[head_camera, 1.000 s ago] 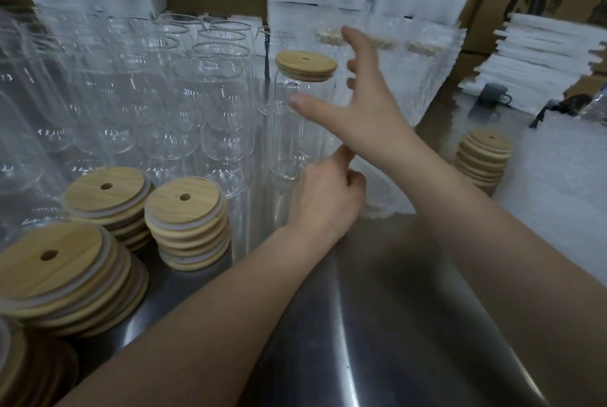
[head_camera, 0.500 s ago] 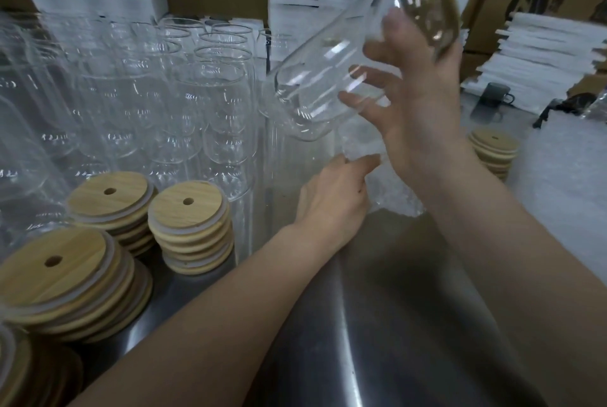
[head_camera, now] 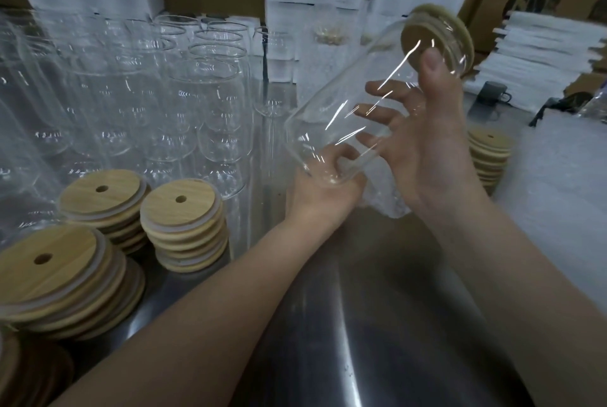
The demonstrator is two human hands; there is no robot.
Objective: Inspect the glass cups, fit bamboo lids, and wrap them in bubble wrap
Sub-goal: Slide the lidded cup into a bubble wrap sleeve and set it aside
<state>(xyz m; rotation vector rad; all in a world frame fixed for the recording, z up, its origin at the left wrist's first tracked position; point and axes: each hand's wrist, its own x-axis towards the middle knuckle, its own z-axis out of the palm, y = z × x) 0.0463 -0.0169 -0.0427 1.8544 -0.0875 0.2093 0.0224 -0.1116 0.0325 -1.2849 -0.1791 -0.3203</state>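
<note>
- The right hand [head_camera: 427, 150] grips the cup [head_camera: 331, 117] round its side: the thumb [head_camera: 433, 62] presses the near wall just below the lid, and the fingers [head_camera: 384, 88] curl round the far wall, seen through the glass.
- The cup is off the table, tilted, its base down and to the left of the grip and its mouth up and to the right.
- The lid [head_camera: 440, 35] sits on the mouth, just above the thumb.
- The left hand [head_camera: 323, 190] is below the grip, under the cup's base. Its fingers show only through the glass, so I cannot tell whether they are spread or closed, or whether they touch the cup.
- Bubble wrap [head_camera: 384, 199] lies crumpled on the table [head_camera: 361, 324] just below the grip, beside the left hand.
- Bare cups [head_camera: 210, 104] stand upright in rows well to the left of the grip.
- Lid stacks [head_camera: 184, 219] stand below and left of the grip, in front of those cups; another stack [head_camera: 489, 157] stands just to the right of the right wrist.
- A mug [head_camera: 491, 93] stands right of the grip, beyond that stack.
</note>
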